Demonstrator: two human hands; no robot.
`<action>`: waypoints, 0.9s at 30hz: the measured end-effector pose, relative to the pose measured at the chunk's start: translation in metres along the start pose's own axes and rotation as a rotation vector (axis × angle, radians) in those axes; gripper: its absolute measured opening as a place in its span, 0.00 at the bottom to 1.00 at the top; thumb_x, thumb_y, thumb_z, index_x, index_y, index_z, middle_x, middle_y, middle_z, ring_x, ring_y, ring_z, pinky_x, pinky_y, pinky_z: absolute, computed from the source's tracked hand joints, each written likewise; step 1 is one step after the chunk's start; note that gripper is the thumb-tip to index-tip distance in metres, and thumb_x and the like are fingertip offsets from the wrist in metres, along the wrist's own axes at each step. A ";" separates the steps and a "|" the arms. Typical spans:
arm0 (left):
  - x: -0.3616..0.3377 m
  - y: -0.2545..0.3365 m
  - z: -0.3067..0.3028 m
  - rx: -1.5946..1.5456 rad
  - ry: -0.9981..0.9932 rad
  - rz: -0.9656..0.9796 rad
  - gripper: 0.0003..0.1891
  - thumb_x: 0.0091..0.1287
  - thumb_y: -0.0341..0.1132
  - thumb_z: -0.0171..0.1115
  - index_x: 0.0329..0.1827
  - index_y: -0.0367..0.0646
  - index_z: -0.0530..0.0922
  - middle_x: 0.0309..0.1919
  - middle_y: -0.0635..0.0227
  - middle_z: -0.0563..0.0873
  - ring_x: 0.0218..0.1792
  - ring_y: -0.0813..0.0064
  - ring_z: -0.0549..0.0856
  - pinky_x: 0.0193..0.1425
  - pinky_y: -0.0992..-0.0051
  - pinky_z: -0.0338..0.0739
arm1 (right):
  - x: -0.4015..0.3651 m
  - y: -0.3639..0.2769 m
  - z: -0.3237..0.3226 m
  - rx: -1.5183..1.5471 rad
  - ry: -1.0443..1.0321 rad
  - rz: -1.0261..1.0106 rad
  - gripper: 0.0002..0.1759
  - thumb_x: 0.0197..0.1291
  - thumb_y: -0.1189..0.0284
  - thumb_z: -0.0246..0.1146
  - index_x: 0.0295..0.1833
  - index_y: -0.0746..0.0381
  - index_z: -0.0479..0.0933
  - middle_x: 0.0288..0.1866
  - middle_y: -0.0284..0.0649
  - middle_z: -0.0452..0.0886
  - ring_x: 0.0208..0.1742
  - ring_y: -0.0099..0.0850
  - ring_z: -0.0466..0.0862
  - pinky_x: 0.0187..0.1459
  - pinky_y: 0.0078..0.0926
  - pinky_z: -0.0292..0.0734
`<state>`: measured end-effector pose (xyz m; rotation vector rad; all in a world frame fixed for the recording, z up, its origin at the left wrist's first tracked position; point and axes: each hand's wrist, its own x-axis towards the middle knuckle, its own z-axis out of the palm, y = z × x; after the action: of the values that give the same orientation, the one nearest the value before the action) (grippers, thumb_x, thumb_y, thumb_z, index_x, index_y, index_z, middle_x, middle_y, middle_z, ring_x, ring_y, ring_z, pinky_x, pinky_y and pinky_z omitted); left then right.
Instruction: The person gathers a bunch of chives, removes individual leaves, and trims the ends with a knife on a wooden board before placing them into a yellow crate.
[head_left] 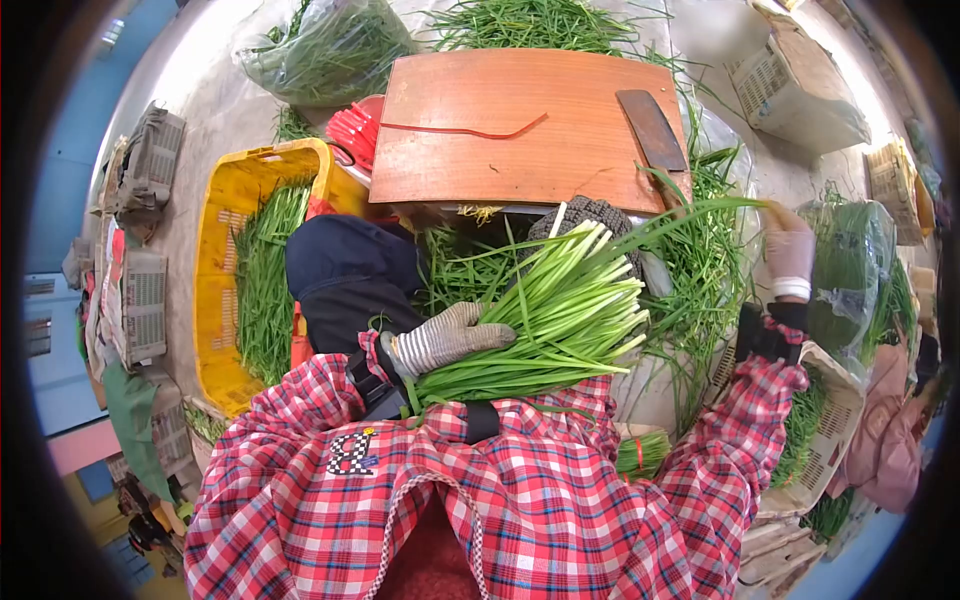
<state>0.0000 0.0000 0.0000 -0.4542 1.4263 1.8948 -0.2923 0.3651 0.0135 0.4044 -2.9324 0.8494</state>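
Observation:
My left hand (450, 342), in a striped grey glove, is closed around a thick bunch of green chives (560, 315) held across my lap. The pale cut ends of the bunch fan out to the upper right. Out to the right is my right hand (790, 248), in a light glove, its fingers closed on the tips of a few long chive leaves (700, 208). Those leaves stretch from the bunch to the hand; its fingertips are slightly blurred.
Ahead stands a low wooden table (500, 90) with a flat dark blade (652, 130) and a red strip (470, 130). A yellow crate (215, 290) of chives is at left. Loose chives (700, 260) cover the floor at right, near a tied bundle (642, 455).

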 end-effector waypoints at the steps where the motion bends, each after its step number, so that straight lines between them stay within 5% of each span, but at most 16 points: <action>1: 0.003 -0.001 0.001 0.076 0.013 0.016 0.25 0.68 0.44 0.60 0.65 0.42 0.72 0.48 0.66 0.84 0.47 0.78 0.81 0.55 0.76 0.75 | 0.007 0.029 -0.006 -0.168 0.142 0.044 0.13 0.58 0.69 0.63 0.48 0.62 0.82 0.41 0.51 0.84 0.44 0.41 0.84 0.48 0.33 0.75; 3: -0.003 -0.003 0.004 0.143 0.034 0.022 0.25 0.68 0.44 0.61 0.64 0.40 0.72 0.48 0.66 0.84 0.46 0.78 0.81 0.55 0.76 0.75 | -0.001 0.040 -0.009 -0.355 0.074 0.232 0.14 0.59 0.71 0.61 0.50 0.61 0.81 0.45 0.50 0.83 0.49 0.43 0.82 0.52 0.33 0.74; 5: 0.001 0.002 0.007 0.257 0.077 0.083 0.25 0.68 0.44 0.60 0.63 0.39 0.72 0.47 0.65 0.85 0.45 0.78 0.81 0.54 0.76 0.75 | -0.001 0.040 0.001 -0.298 0.287 -0.026 0.15 0.58 0.72 0.61 0.51 0.61 0.80 0.52 0.50 0.80 0.55 0.44 0.79 0.57 0.32 0.72; 6: 0.001 0.003 0.007 0.256 0.083 0.080 0.25 0.68 0.44 0.60 0.63 0.39 0.72 0.47 0.65 0.85 0.45 0.78 0.81 0.54 0.76 0.75 | -0.007 -0.007 0.001 -0.052 0.099 -0.067 0.15 0.56 0.71 0.64 0.49 0.60 0.81 0.58 0.50 0.77 0.59 0.45 0.76 0.59 0.32 0.69; 8: 0.001 0.003 0.010 0.302 0.090 0.087 0.24 0.67 0.43 0.61 0.63 0.39 0.73 0.46 0.64 0.85 0.45 0.78 0.82 0.53 0.76 0.76 | -0.026 -0.084 0.019 0.182 -0.197 -0.328 0.15 0.53 0.70 0.67 0.46 0.61 0.81 0.55 0.49 0.78 0.57 0.44 0.78 0.59 0.33 0.69; 11: 0.001 0.008 0.014 0.254 0.091 0.116 0.23 0.67 0.41 0.62 0.62 0.39 0.73 0.46 0.64 0.85 0.45 0.79 0.82 0.53 0.76 0.76 | -0.051 -0.152 0.045 0.051 -0.358 -0.648 0.17 0.49 0.60 0.68 0.39 0.62 0.83 0.45 0.47 0.82 0.51 0.43 0.79 0.54 0.36 0.72; 15: 0.000 0.008 0.014 0.285 0.109 0.139 0.23 0.67 0.39 0.62 0.62 0.38 0.73 0.45 0.65 0.86 0.44 0.80 0.82 0.52 0.76 0.76 | -0.054 -0.162 0.079 0.034 -0.508 -0.599 0.15 0.48 0.59 0.67 0.32 0.60 0.84 0.39 0.43 0.84 0.44 0.42 0.81 0.48 0.38 0.75; 17: 0.000 0.006 0.013 0.291 0.127 0.123 0.21 0.67 0.39 0.61 0.61 0.38 0.74 0.45 0.66 0.85 0.43 0.81 0.81 0.51 0.76 0.77 | -0.052 -0.155 0.086 0.205 -0.463 -0.412 0.11 0.48 0.67 0.67 0.32 0.65 0.83 0.43 0.46 0.84 0.45 0.43 0.82 0.50 0.35 0.75; 20: 0.003 0.001 0.005 0.167 0.103 0.050 0.20 0.67 0.38 0.61 0.59 0.37 0.75 0.46 0.68 0.84 0.44 0.82 0.80 0.52 0.78 0.76 | -0.027 -0.103 0.092 -0.023 -0.089 -0.231 0.10 0.55 0.67 0.64 0.36 0.63 0.82 0.35 0.47 0.83 0.37 0.44 0.83 0.42 0.35 0.77; 23: 0.004 -0.004 -0.001 -0.037 0.125 0.037 0.21 0.68 0.40 0.59 0.59 0.36 0.74 0.46 0.67 0.84 0.44 0.81 0.82 0.51 0.77 0.77 | -0.015 -0.038 0.064 -0.609 0.041 0.001 0.15 0.55 0.68 0.63 0.47 0.61 0.79 0.47 0.48 0.81 0.46 0.45 0.82 0.46 0.42 0.76; 25: 0.010 -0.019 -0.009 -0.147 0.116 0.057 0.21 0.69 0.42 0.58 0.58 0.36 0.75 0.46 0.67 0.84 0.43 0.79 0.83 0.51 0.77 0.78 | -0.031 -0.033 0.050 -0.216 0.161 -0.157 0.22 0.54 0.70 0.64 0.55 0.61 0.76 0.52 0.49 0.79 0.51 0.48 0.80 0.53 0.39 0.75; 27: 0.012 -0.020 -0.015 -0.295 0.124 -0.047 0.21 0.68 0.43 0.59 0.56 0.37 0.76 0.45 0.66 0.85 0.43 0.78 0.84 0.50 0.76 0.78 | -0.060 -0.064 0.025 0.268 -0.276 -0.210 0.25 0.51 0.70 0.66 0.57 0.61 0.75 0.55 0.51 0.77 0.56 0.47 0.77 0.60 0.36 0.70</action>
<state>0.0038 -0.0071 -0.0268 -0.7505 1.2034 2.0777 -0.2173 0.3139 0.0176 0.8963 -2.9421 1.2477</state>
